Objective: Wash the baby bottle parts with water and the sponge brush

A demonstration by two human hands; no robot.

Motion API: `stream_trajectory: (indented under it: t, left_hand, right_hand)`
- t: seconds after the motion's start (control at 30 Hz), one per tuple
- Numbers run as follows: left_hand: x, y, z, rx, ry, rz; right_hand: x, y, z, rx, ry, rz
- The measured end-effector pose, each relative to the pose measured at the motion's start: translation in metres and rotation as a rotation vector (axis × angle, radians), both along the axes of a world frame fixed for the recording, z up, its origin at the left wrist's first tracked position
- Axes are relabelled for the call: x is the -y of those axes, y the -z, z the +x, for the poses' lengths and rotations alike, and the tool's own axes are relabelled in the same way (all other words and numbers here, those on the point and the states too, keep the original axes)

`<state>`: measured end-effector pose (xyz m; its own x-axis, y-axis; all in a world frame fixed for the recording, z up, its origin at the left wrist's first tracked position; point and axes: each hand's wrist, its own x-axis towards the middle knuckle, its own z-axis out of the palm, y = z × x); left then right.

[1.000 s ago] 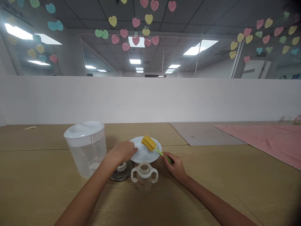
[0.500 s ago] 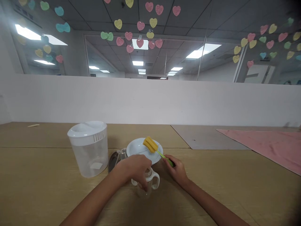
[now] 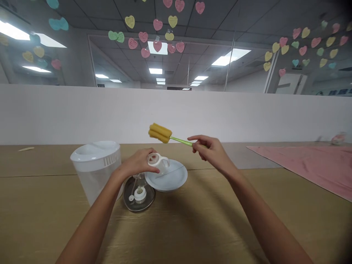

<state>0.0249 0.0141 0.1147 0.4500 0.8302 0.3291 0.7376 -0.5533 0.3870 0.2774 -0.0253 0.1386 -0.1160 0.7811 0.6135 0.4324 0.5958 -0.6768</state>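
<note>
My left hand [image 3: 139, 162] is closed around a baby bottle [image 3: 162, 164] with white handles. The bottle lies tilted over the white bowl [image 3: 166, 186], its round end facing back toward me. In my right hand [image 3: 210, 150] is a bottle brush [image 3: 160, 133] with a yellow sponge head and a thin green handle. The sponge hangs in the air above the bottle and points left, apart from it. On a round metal tray [image 3: 140, 206] left of the bowl sit a white bottle cap [image 3: 140, 194] and a straw piece, partly behind my left arm.
A clear bucket with a white lid [image 3: 96, 151] stands left of the tray, partly behind my left forearm. A pink cloth [image 3: 308, 161] lies on the table at the right. The white wall [image 3: 220, 117] runs along the back edge.
My left hand has lifted the baby bottle from in front of the bowl and tipped it over the bowl. My right hand has raised the brush off the bowl, sponge now pointing left.
</note>
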Motion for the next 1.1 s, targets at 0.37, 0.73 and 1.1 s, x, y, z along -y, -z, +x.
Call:
stream_trajectory:
  t: [0.37,0.73,1.1]
  left_hand:
    - [-0.014,0.007,0.005,0.108,-0.139,0.228]
    - [-0.015,0.006,0.0,0.048,-0.253,0.342]
    - [-0.001,-0.001,0.01,-0.225,-0.32,0.65]
  right_hand:
    - [0.005,-0.014,-0.014,-0.256,0.032,-0.048]
    - [0.011,-0.019,0.012,-0.051,0.09,0.022]
    - [0.01,-0.013,-0.004,0.061,0.166,0.053]
